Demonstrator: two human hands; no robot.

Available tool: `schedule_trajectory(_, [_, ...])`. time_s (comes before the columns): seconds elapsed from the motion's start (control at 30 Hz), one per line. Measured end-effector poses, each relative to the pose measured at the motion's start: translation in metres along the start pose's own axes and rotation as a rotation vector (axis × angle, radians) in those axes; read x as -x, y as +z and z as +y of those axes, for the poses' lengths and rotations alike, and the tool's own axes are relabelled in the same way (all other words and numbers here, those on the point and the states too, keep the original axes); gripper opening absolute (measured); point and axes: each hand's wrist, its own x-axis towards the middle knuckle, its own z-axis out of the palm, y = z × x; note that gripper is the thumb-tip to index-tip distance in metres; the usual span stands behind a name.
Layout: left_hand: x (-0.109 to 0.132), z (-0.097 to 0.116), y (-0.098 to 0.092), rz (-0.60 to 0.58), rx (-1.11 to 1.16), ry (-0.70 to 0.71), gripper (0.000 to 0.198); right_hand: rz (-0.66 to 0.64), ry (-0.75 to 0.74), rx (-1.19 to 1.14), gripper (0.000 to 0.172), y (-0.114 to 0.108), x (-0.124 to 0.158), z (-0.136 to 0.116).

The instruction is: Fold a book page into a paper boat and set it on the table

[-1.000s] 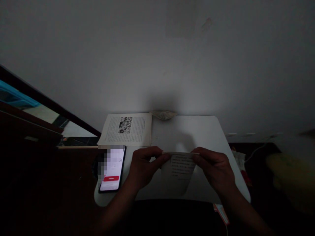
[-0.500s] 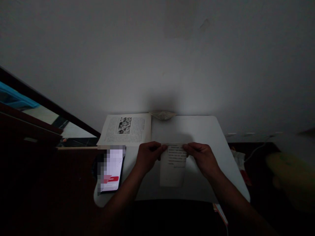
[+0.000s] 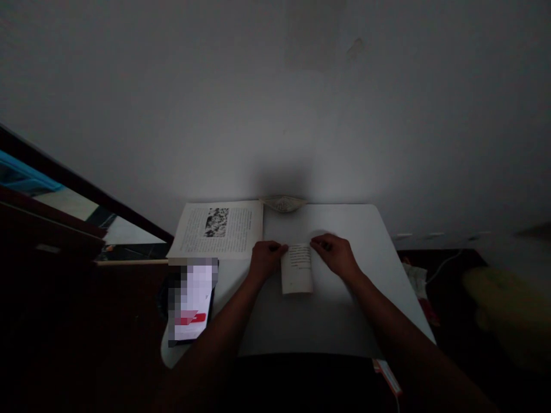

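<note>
A narrow folded sheet of printed paper (image 3: 297,269) is stretched between my hands over the white table (image 3: 348,221). My left hand (image 3: 267,258) pinches its upper left corner between thumb and fingers. At the upper right corner, my right hand (image 3: 336,255) has its thumb and fingertips pressed together on the edge. Several lines of dark print show on the upper half of the sheet; its lower half is mostly blank. Behind it, against the wall, sits a folded paper boat shape (image 3: 283,203) with print on it.
Printed pages with a dark picture (image 3: 196,226) lie at the table's back left. A phone with a lit, partly blurred screen (image 3: 200,298) rests at the left edge near my left forearm. The wall (image 3: 275,103) rises directly behind the table.
Both hands have moved a little away from me and lower toward the table with the paper, which now looks smaller and flatter. The boat shape and pages stay put.
</note>
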Motion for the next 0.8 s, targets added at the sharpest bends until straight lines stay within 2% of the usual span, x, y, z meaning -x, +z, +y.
schedule_trajectory(0.17, [-0.003, 0.001, 0.002, 0.004, -0.106, 0.028, 0.023, -0.018, -0.186, 0.145, 0.019, -0.001, -0.005, 0.005])
schedule_trajectory(0.37, [-0.003, 0.004, 0.000, 0.003, -0.173, 0.036, 0.022, -0.101, -0.292, 0.242, 0.022, 0.001, -0.011, 0.008])
schedule_trajectory(0.57, [-0.004, 0.006, -0.001, -0.016, -0.187, 0.011, 0.024, -0.147, -0.328, 0.307, 0.022, -0.002, -0.013, 0.008])
schedule_trajectory(0.8, [-0.006, 0.005, -0.002, -0.042, -0.175, -0.023, 0.027, -0.134, -0.306, 0.325, 0.020, -0.002, -0.013, 0.011])
